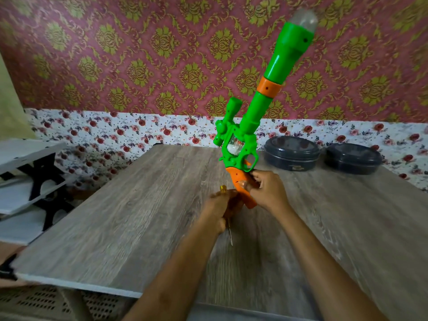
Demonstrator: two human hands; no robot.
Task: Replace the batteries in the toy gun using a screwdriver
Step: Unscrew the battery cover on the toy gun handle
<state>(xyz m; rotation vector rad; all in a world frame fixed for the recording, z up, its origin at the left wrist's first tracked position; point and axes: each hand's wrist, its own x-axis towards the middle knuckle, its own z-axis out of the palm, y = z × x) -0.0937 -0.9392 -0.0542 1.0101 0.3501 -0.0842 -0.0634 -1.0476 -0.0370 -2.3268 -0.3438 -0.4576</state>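
The green toy gun [260, 107] is sticking up over the wooden table [139, 216], its long end pointing up. The right hand [266, 191] is gripping its orange handle, and the left hand [217, 207] is curling round the yellow screwdriver [230, 230] just beside it. Two dark tubs [291, 152] [353, 158] are sitting behind.

Right hand [266, 191] grips upright toy gun [252, 126]; left hand [220, 209] holds screwdriver [230, 232].
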